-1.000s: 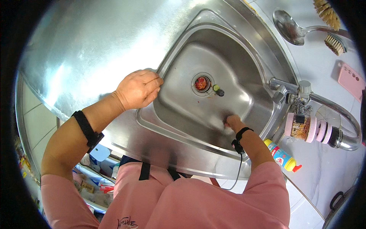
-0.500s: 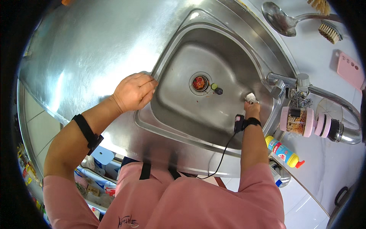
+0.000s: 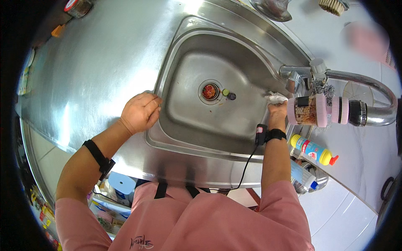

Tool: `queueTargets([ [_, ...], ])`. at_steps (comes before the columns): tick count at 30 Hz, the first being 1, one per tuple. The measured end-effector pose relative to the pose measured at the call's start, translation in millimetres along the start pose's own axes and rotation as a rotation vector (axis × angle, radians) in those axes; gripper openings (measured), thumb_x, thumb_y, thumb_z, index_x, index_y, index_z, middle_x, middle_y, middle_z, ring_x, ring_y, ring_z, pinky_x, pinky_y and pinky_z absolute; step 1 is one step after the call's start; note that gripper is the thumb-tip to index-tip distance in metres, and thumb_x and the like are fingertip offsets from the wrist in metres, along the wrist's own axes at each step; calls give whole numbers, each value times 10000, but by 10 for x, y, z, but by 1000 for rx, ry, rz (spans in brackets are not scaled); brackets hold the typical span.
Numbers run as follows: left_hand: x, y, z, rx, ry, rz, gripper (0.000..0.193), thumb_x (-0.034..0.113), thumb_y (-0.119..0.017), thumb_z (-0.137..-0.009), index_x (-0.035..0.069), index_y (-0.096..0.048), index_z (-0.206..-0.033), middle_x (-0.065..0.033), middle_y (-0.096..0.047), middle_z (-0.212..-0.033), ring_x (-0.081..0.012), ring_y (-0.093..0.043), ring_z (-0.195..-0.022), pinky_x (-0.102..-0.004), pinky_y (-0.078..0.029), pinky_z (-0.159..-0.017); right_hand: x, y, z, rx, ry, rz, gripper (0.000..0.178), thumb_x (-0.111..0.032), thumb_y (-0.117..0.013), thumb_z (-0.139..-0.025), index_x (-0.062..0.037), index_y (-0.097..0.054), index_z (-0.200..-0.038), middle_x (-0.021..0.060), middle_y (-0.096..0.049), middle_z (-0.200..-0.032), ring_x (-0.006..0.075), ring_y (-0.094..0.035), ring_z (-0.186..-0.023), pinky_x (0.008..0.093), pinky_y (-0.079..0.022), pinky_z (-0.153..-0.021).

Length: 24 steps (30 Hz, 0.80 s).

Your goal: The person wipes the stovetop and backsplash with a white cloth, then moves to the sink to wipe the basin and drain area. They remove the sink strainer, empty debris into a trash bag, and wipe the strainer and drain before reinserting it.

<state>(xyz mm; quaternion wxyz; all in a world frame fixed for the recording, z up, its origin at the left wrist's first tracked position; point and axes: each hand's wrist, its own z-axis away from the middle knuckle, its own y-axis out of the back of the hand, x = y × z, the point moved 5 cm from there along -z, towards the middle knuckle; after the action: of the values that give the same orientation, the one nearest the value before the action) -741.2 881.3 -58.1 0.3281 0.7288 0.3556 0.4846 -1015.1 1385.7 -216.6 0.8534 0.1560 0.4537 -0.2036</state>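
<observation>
Nearest is a pink shirt (image 3: pixel 197 221), with a line of dark handwritten-style script (image 3: pixel 141 242) on its front, small and distorted. Black bands circle both forearms; a thin black cable (image 3: pixel 244 173) runs from a small device at the right wrist. The left hand (image 3: pixel 141 112) rests at the sink's left rim, fingers bent and close together; its underside is hidden, so I cannot tell whether it grips anything. The right hand (image 3: pixel 278 112) grasps a crumpled white wad (image 3: pixel 276 98), cloth or paper, at the sink's right side; the hand partly covers it. The steel sink (image 3: pixel 197 129) is set into a brushed, glare-streaked steel counter (image 3: pixel 96 71). Red scraps (image 3: pixel 209 90) fill the drain, with a green piece (image 3: pixel 225 92) and a dark one (image 3: pixel 231 96) beside it. Just right of the hand is a pink-ringed filter (image 3: pixel 305 111) on a curved faucet (image 3: pixel 387 90). A yellow bottle (image 3: pixel 313 149) with a red nozzle carries a blue-and-red printed label, too small to read. Farther off, a pink shape (image 3: pixel 368 39) is blurred, and the upper edge cuts off a ladle (image 3: pixel 272 8), a brush (image 3: pixel 333 6) and a red-lidded jar (image 3: pixel 78 7). Pale tiles lie at lower right.
</observation>
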Motion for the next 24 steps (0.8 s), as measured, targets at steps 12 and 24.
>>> queueTargets([
  [12,-30,18,1,15,-42,87,171,54,-664,-732,40,-643,-902,-79,-622,-882,-259,-598,-775,-362,-510,-699,81,-1118,105,13,137,-623,327,-257,-335,-998,-59,-541,-1157,67,-591,-1186,266,-557,-1072,446,-446,-957],
  [24,-31,20,-9,-11,-24,99,163,32,-663,-712,15,-642,-873,-99,-620,-855,-262,-602,-746,-358,-516,-671,73,-1253,578,64,6,-626,235,-236,-543,-913,-10,-588,-962,113,-607,-927,235,-614,-793,305,-572,-648],
])
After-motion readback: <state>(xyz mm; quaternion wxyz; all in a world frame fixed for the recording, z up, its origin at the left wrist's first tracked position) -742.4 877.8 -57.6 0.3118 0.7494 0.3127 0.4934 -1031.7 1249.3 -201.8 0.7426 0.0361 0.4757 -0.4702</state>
